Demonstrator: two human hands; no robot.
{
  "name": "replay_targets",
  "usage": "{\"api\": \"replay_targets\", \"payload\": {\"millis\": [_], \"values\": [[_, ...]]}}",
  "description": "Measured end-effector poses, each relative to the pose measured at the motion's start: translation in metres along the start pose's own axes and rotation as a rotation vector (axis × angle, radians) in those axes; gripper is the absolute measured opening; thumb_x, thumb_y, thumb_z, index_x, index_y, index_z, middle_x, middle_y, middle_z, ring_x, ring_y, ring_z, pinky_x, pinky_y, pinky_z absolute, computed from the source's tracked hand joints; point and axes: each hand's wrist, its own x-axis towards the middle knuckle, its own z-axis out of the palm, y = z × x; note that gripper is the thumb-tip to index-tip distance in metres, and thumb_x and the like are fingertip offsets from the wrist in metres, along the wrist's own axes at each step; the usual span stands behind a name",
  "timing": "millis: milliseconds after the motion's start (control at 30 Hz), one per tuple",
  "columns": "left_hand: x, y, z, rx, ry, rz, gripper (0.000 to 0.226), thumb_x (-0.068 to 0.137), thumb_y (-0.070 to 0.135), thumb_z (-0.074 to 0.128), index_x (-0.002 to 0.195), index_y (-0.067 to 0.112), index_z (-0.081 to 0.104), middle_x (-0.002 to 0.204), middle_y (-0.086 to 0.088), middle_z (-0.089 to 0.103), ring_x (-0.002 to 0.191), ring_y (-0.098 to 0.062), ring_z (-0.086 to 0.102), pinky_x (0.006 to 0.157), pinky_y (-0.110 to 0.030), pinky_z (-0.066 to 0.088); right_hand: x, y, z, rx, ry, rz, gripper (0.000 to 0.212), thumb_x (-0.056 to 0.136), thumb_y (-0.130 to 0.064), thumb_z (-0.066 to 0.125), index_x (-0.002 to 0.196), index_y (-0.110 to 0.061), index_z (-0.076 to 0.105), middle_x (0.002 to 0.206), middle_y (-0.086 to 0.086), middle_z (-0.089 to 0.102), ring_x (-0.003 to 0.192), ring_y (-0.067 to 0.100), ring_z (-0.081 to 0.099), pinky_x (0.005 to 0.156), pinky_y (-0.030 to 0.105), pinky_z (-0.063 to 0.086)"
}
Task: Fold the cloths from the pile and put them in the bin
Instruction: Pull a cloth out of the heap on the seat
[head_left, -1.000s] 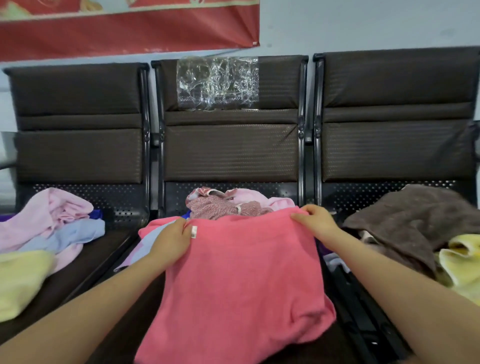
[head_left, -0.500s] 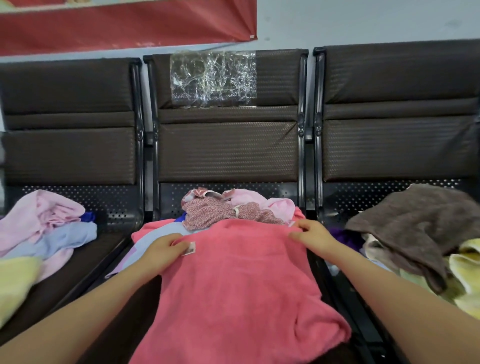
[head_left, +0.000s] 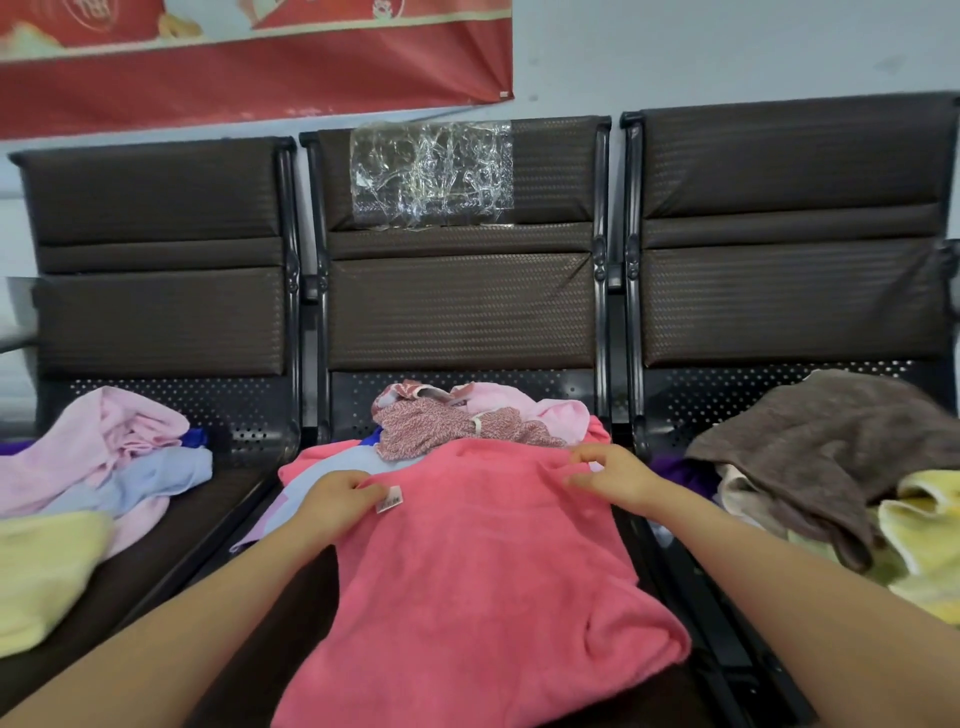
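Note:
A coral-pink towel (head_left: 467, 571) lies spread over the middle seat, its near end hanging toward me. My left hand (head_left: 337, 501) grips its far left edge beside a small white label (head_left: 389, 504). My right hand (head_left: 608, 478) lies on the far right corner with curled fingers pinching the fabric. Behind the towel sits a pile of cloths (head_left: 467, 421): a patterned pink one and a pale pink one. No bin is in view.
The left seat carries pale pink, light blue and yellow cloths (head_left: 104, 467). The right seat carries a brown towel (head_left: 831, 447) over yellow and cream ones (head_left: 924, 540). Black metal armrest bars (head_left: 701, 613) divide the seats. Dark seat backs (head_left: 462, 306) stand behind.
Both hands have lowered the towel's far edge onto the seat and drawn it slightly toward me. The towel now lies flatter.

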Motion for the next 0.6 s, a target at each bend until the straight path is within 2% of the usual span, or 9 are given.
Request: {"api": "replay_targets", "payload": {"millis": [67,167,233,300,367,467,533,600], "values": [[-0.002,0.002,-0.001,0.031,-0.009,-0.005,0.043,0.088,0.021,0.062,0.053,0.019,0.037,0.056,0.002,0.036,0.055,-0.012,0.033,0.052,-0.027,0.023,0.003,0.0,0.004,-0.09,0.017,0.017,0.016,0.081,-0.018,0.068,0.082,-0.002,0.066,0.077,-0.002,0.056,0.074,0.01,0.05,0.067,0.026,0.04],[-0.008,0.004,-0.002,0.055,-0.013,-0.002,0.046,0.088,0.023,0.062,0.052,0.019,0.034,0.054,0.004,0.034,0.054,-0.011,0.032,0.051,-0.025,0.022,0.002,-0.008,0.008,-0.158,0.039,0.008,0.021,0.083,-0.026,0.066,0.068,-0.015,0.058,0.066,-0.005,0.051,0.064,0.01,0.046,0.059,0.027,0.036],[-0.01,0.005,-0.006,0.071,-0.033,0.005,0.043,0.09,0.025,0.061,0.054,0.019,0.037,0.056,0.003,0.037,0.055,-0.011,0.033,0.051,-0.024,0.023,0.001,-0.007,0.006,-0.172,0.043,0.02,0.029,0.085,-0.028,0.065,0.061,-0.019,0.05,0.06,-0.009,0.048,0.058,0.007,0.043,0.054,0.022,0.034],[-0.016,0.007,-0.015,0.079,-0.045,0.019,0.036,0.091,0.026,0.061,0.059,0.015,0.048,0.06,0.003,0.044,0.056,-0.01,0.038,0.049,-0.021,0.026,-0.001,-0.006,-0.002,-0.209,0.018,0.038,0.031,0.085,-0.021,0.063,0.059,-0.017,0.047,0.058,-0.008,0.045,0.055,0.006,0.04,0.051,0.02,0.031],[-0.024,0.011,-0.027,0.067,-0.001,0.07,0.032,0.091,0.024,0.061,0.063,0.011,0.056,0.061,0.002,0.047,0.056,-0.008,0.04,0.048,-0.018,0.027,-0.003,-0.007,-0.013,-0.212,0.028,0.033,0.026,0.084,-0.012,0.06,0.06,-0.008,0.05,0.059,-0.002,0.044,0.057,0.01,0.039,0.056,0.028,0.031],[-0.039,0.024,-0.055,0.001,0.15,0.16,0.026,0.089,0.022,0.064,0.075,0.001,0.068,0.061,-0.003,0.053,0.059,-0.01,0.045,0.05,-0.019,0.028,-0.01,-0.024,-0.032,0.109,0.208,0.016,0.018,0.084,-0.009,0.065,0.068,-0.004,0.06,0.063,0.003,0.05,0.062,0.015,0.044,0.059,0.03,0.034],[-0.044,0.039,-0.078,-0.073,0.251,0.216,0.025,0.087,0.024,0.066,0.077,0.002,0.07,0.067,-0.013,0.062,0.063,-0.013,0.049,0.053,-0.019,0.032,-0.014,-0.055,-0.05,0.38,0.318,-0.022,0.015,0.086,-0.009,0.065,0.076,0.002,0.065,0.067,0.006,0.053,0.064,0.017,0.046,0.057,0.029,0.036],[-0.048,0.063,-0.104,-0.158,0.333,0.285,0.022,0.086,0.024,0.067,0.072,0.007,0.07,0.069,-0.013,0.064,0.065,-0.013,0.049,0.053,-0.017,0.034,-0.018,-0.093,-0.072,0.574,0.396,-0.092,0.011,0.086,-0.009,0.065,0.076,-0.004,0.068,0.073,0.009,0.058,0.068,0.018,0.05,0.063,0.03,0.04]]}}
